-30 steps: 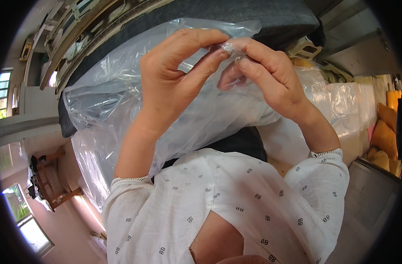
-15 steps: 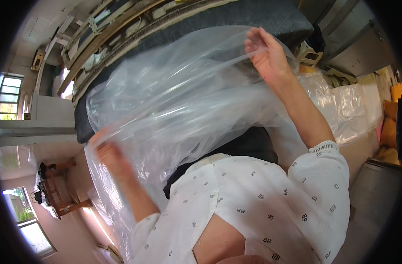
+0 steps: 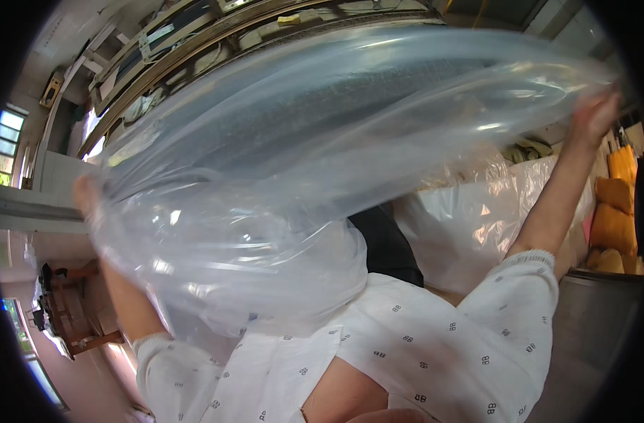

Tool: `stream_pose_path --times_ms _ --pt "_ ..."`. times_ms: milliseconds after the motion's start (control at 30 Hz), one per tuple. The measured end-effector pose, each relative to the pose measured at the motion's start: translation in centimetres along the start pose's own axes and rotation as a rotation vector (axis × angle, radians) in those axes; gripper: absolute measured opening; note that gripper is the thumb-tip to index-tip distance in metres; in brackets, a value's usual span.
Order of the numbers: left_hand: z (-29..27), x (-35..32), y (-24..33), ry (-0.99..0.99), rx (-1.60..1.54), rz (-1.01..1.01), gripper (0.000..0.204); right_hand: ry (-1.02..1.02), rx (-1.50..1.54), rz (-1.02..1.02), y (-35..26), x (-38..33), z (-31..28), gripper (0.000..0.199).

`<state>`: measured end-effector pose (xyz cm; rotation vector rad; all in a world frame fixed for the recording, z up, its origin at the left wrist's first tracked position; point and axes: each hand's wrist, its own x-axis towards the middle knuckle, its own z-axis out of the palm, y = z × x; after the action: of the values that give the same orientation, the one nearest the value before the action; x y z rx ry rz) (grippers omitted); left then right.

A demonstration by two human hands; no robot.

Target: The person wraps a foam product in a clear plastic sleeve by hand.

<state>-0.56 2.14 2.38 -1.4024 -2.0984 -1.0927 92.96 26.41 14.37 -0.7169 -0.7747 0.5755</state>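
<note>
A large sheet of clear plastic film (image 3: 286,190) stretches across the view between my two hands, billowing and bunched toward my lap. My right hand (image 3: 595,116), raised at the far right with the arm stretched out, is closed on one end of it. At the left, my left hand (image 3: 90,201) grips the other end; the fingers are blurred and partly behind the film. Through the film a dark grey padded surface (image 3: 378,88) shows beneath. Folds of film hang over my left forearm and rest against my white shirt.
Beyond the padded surface runs a long machine frame (image 3: 152,77) with rails. More folded clear plastic (image 3: 470,204) lies to the right, near stacked orange-yellow bundles (image 3: 613,211). A wooden stool-like stand (image 3: 75,310) is on the left, below a window (image 3: 8,144).
My hands have spread far apart: the right swung out to the right, the left moved left and up. The film between them has lifted and opened out wide.
</note>
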Motion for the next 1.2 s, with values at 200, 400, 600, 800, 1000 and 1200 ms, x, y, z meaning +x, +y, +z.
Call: stream_pose_path --times_ms 200,400,600,800,1000,1200 --pt "6.5 -3.6 11.5 -0.115 0.174 -0.222 0.021 -0.778 -0.653 -0.683 16.2 -1.1 8.1 0.049" --pt "-5.8 -8.6 -9.9 -0.137 0.405 -0.097 0.029 -0.936 -1.329 -0.119 26.7 2.2 2.1 0.056" --pt "-9.0 -5.0 -7.8 -0.342 0.464 -0.275 0.045 -0.884 -1.786 -0.27 19.3 -1.4 9.1 0.046" --pt "-1.5 -2.0 -7.5 -0.104 0.384 -0.428 0.04 -0.803 -1.455 0.02 26.1 0.5 8.9 0.067" --pt "5.8 -1.3 -11.7 0.256 0.337 -0.547 0.034 -0.647 -2.044 -0.344 25.0 1.4 10.2 0.05" --pt "-0.6 1.4 -20.7 0.491 0.472 -0.407 0.026 -1.21 -0.482 0.513 12.4 -15.6 20.5 0.025"
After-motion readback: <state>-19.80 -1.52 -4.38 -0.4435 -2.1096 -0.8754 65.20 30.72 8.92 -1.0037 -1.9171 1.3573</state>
